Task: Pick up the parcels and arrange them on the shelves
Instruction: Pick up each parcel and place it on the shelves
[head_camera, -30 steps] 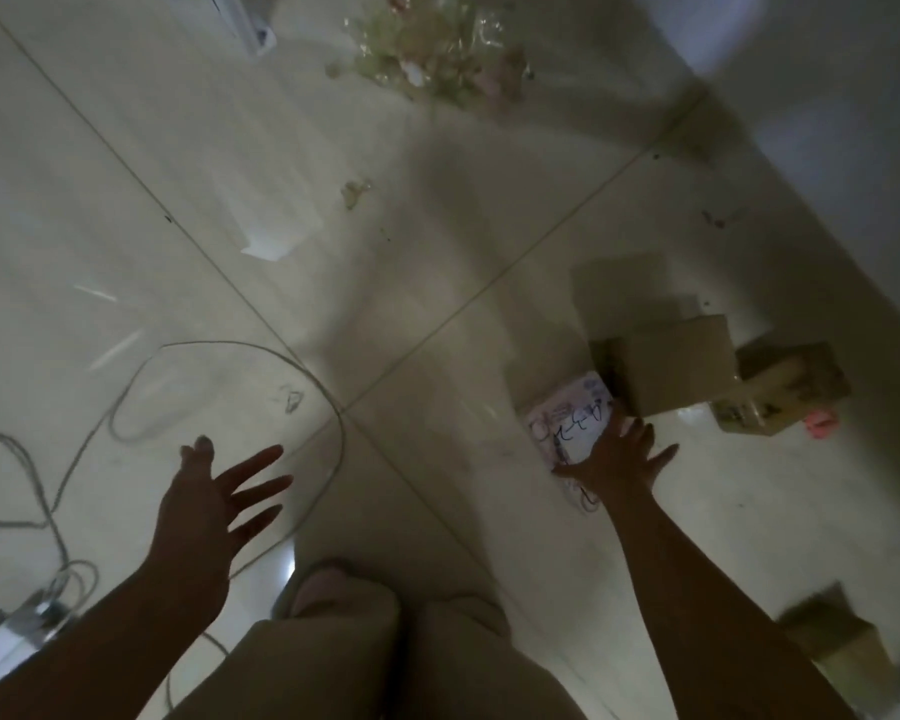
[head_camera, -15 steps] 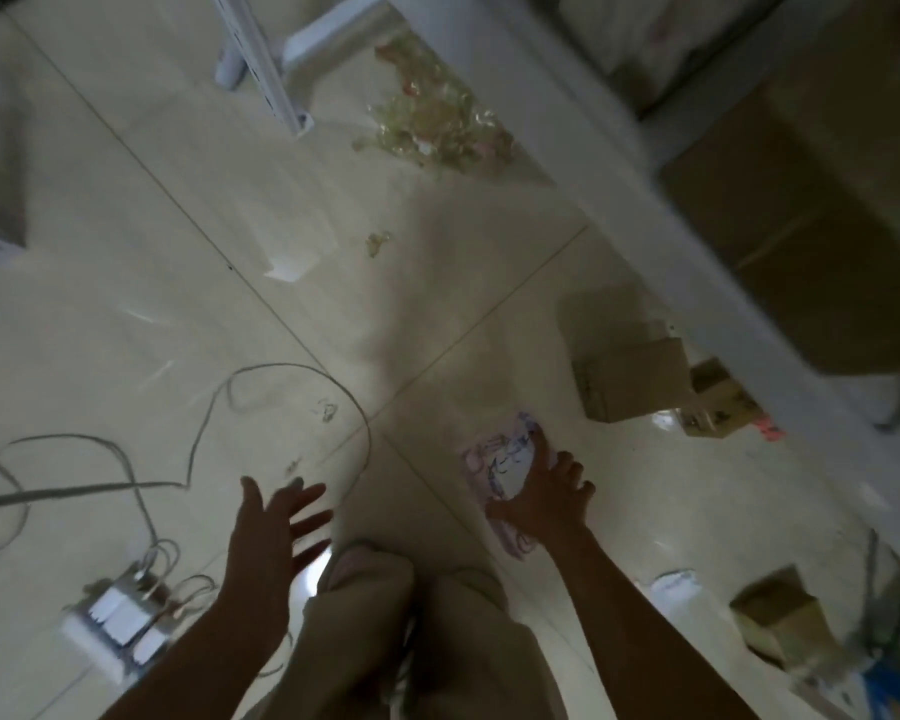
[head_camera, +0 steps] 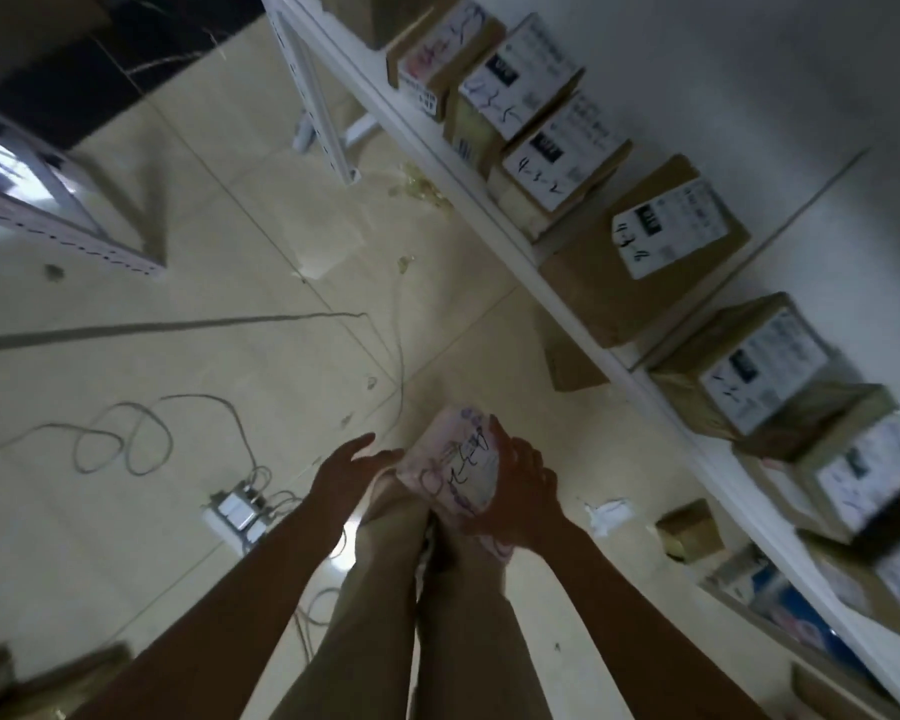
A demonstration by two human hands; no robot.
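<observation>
Soft pale parcel (head_camera: 450, 467) with dark handwriting across its face, just below the middle of the frame, held clear of the tiled floor (head_camera: 230, 304) and above the trousered legs (head_camera: 427, 589). Gripped from its right side by the right hand (head_camera: 523, 493): thumb laid up along the right edge, remaining fingers (head_camera: 536, 467) curled round the side and underside, their tips hidden behind the wrapping. Lower end of the parcel covered by the palm.

To the parcel's left, the left hand (head_camera: 346, 467), holding nothing, fingers straight and loosely together, thumb set apart. Fingertips just beside the parcel's left corner; touching or not, cannot tell through the blur.

White shelf (head_camera: 489, 220) slanting from top centre to lower right, well apart from the parcel, lined with labelled boxes (head_camera: 645, 252); print on the labels too smeared to read, the lowest boxes cut off by the right edge. Two small brown boxes (head_camera: 689, 530) on the floor beneath the shelf, one half hidden by its edge. At lower left, a looped cable (head_camera: 126, 439) and a power strip (head_camera: 235, 511).
</observation>
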